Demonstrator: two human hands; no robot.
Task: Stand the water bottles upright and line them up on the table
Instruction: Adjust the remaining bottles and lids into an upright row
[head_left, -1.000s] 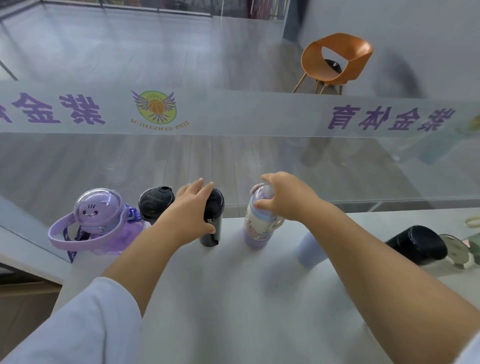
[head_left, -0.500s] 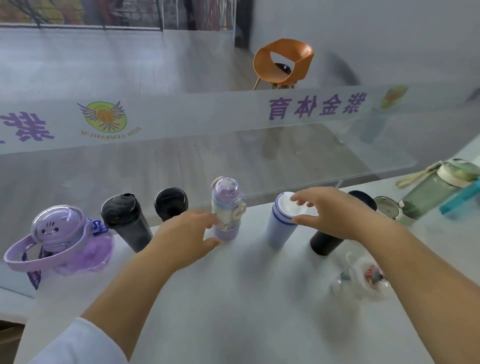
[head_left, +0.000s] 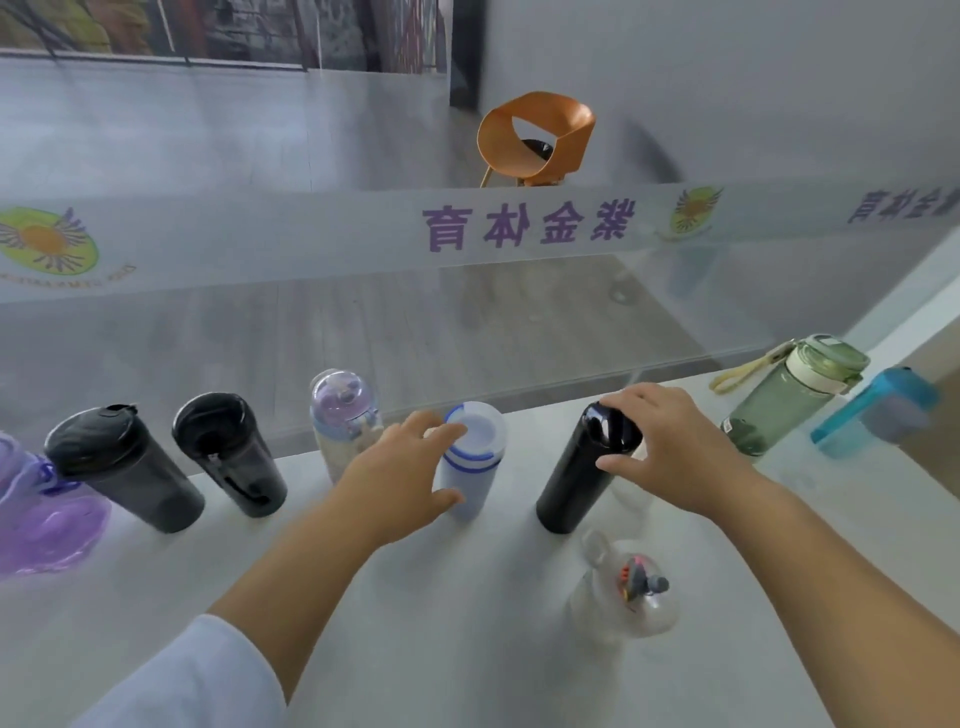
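Along the table's (head_left: 467, 665) back edge stand a purple jug (head_left: 36, 519), two black tumblers (head_left: 124, 467) (head_left: 228, 457) and a lilac cartoon bottle (head_left: 337, 410). To their right my left hand (head_left: 405, 478) wraps around an upright white bottle with blue rings (head_left: 475, 457). My right hand (head_left: 670, 447) grips the top of a tall black flask (head_left: 576, 478), which stands upright beside the white one. A clear bottle (head_left: 623, 592) with a small toy inside lies nearer to me.
A green bottle with a strap (head_left: 784, 400) and a blurred blue bottle (head_left: 878, 410) are at the far right of the table. A glass barrier with purple lettering (head_left: 524, 228) runs just behind the bottles. Beyond the glass sits an orange chair (head_left: 535, 140).
My left hand left the black tumbler and went right to the white bottle. My right hand let go of the lilac bottle and took the black flask, which lay on its side and now stands.
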